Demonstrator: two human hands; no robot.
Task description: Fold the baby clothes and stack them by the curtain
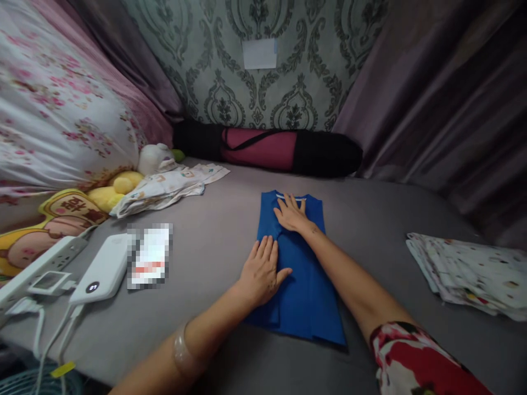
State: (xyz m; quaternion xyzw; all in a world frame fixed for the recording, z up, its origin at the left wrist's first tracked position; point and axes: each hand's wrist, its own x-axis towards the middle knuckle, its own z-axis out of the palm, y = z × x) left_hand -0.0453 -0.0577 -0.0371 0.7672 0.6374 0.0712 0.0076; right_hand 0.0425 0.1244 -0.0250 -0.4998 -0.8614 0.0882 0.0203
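A blue shirt (296, 291) lies on the grey bed sheet in front of me, its sides folded inward into a long narrow shape with the neckline at the far end. My left hand (261, 271) rests flat on the garment's left part, fingers stretched out and thumb apart. Farther away, my right hand (293, 214) presses on the fabric just below the collar, with its fingers spread. Neither hand grips the cloth. Part of the shirt is hidden under my hands and right forearm.
Folded patterned cloths (473, 274) lie at the right. On the left are a white power bank (102, 269), a power strip (45, 269) with cables, a blurred packet (150, 257), a crumpled cloth (173, 186) and plush toys (117, 189). A long black-and-pink bag (259, 148) lies along the wall.
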